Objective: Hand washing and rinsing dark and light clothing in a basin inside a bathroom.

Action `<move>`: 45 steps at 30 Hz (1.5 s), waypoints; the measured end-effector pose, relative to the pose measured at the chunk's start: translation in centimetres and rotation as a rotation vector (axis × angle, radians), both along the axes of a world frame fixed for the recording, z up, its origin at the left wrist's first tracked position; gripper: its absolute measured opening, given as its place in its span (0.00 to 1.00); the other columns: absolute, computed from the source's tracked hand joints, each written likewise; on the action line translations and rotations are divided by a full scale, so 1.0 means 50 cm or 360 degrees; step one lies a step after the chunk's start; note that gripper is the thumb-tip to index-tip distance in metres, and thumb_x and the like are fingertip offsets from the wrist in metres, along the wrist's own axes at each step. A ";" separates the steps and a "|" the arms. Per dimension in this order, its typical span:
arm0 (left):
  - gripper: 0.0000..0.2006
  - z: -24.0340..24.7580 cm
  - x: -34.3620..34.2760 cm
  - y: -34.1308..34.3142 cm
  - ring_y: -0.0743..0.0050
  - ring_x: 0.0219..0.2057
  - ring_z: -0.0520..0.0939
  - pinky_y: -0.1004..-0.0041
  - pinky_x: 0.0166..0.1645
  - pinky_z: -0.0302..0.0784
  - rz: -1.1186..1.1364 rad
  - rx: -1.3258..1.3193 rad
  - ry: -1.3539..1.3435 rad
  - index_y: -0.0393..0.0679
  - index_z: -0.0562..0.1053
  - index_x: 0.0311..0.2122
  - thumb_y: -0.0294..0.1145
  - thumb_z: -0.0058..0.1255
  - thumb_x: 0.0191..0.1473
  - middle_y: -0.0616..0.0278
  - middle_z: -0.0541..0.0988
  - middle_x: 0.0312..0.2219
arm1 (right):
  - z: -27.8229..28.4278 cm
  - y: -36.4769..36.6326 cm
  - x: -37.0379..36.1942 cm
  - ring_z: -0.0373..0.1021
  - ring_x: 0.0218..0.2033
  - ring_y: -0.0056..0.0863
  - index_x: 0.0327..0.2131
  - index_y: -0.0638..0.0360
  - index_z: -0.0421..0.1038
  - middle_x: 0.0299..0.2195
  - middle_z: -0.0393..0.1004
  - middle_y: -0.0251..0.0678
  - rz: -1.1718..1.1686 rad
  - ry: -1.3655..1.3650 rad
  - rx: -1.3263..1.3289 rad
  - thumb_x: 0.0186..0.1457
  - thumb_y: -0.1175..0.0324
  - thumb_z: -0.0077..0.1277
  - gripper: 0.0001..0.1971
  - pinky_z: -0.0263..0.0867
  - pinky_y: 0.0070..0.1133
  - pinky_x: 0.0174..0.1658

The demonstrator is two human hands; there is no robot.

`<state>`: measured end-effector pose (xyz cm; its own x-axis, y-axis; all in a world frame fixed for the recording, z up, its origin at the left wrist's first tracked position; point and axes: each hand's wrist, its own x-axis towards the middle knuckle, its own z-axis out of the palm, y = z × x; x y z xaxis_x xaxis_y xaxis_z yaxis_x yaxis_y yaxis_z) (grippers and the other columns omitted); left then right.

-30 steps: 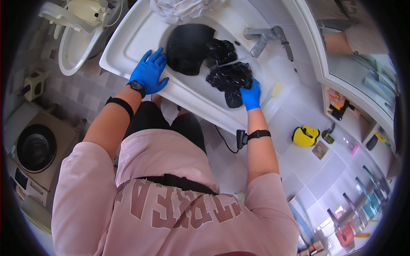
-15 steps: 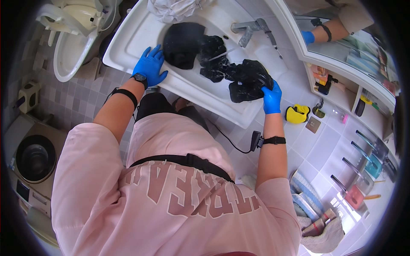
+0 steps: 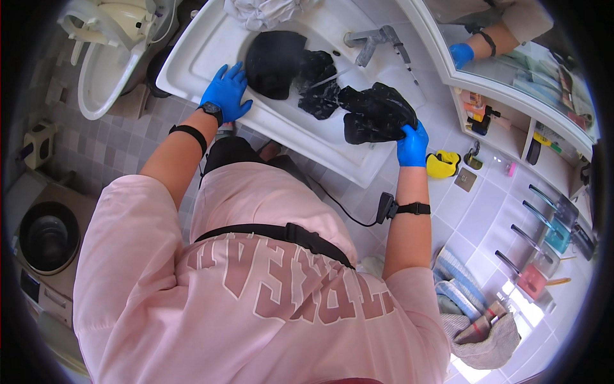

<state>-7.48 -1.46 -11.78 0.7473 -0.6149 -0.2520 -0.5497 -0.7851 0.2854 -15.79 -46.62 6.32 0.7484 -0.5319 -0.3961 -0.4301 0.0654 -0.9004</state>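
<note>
My right hand, in a blue glove, is closed on the right end of a wet, shiny black cloth over the right part of the white sink. Spread fingers of my blue-gloved left hand rest flat on the sink's front left rim. More black fabric lies in the basin, smooth at the left and crumpled in the middle, partly wet. Whether these black parts are one piece I cannot tell. From the grey tap a thin stream of water falls onto the crumpled part.
A whitish cloth lies bunched at the sink's back left. Right of my right hand are a yellow cloth and a mirrored cabinet with an open shelf. Towels hang lower right; a toilet stands at the left.
My right hand has shifted slightly to the right with the black cloth, whose hanging part has swung up. My left hand stays on the rim.
</note>
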 end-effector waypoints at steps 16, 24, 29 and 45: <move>0.33 0.085 -0.050 -0.230 0.59 0.62 0.67 0.55 0.61 0.64 0.1327 -0.1701 0.1804 0.44 0.67 0.61 0.54 0.56 0.55 0.53 0.69 0.58 | -0.069 0.011 -0.011 0.66 0.58 0.43 0.58 0.64 0.67 0.57 0.70 0.45 -0.0222 -0.0299 0.1162 0.56 0.71 0.47 0.24 0.61 0.38 0.63; 0.37 0.075 -0.032 -0.443 0.52 0.65 0.62 0.36 0.63 0.55 0.1607 -0.2337 0.3284 0.55 0.61 0.66 0.65 0.48 0.56 0.56 0.65 0.62 | -0.115 0.031 0.005 0.69 0.55 0.41 0.58 0.66 0.66 0.55 0.72 0.45 -0.0070 -0.0255 0.1270 0.56 0.70 0.46 0.25 0.64 0.35 0.61; 0.24 0.023 -0.035 -0.502 0.61 0.54 0.76 0.66 0.61 0.68 0.1863 -0.2574 0.2931 0.43 0.69 0.58 0.47 0.47 0.63 0.58 0.75 0.54 | -0.175 0.012 0.043 0.71 0.51 0.33 0.54 0.67 0.69 0.50 0.75 0.43 0.0575 0.0128 0.0611 0.54 0.72 0.46 0.22 0.63 0.26 0.58; 0.20 -0.101 -0.089 -0.613 0.64 0.46 0.80 0.65 0.54 0.76 0.1760 -0.2951 0.2765 0.46 0.73 0.53 0.47 0.43 0.64 0.59 0.80 0.46 | -0.278 0.086 0.089 0.71 0.47 0.29 0.51 0.68 0.68 0.46 0.75 0.41 0.0565 0.0305 -0.0496 0.56 0.65 0.57 0.23 0.67 0.24 0.53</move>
<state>-11.96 -32.13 -16.83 0.6098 -0.5743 -0.5461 0.7043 0.7087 0.0411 -11.36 -42.31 -7.60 0.8340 -0.3727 -0.4069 -0.5363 -0.3739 -0.7567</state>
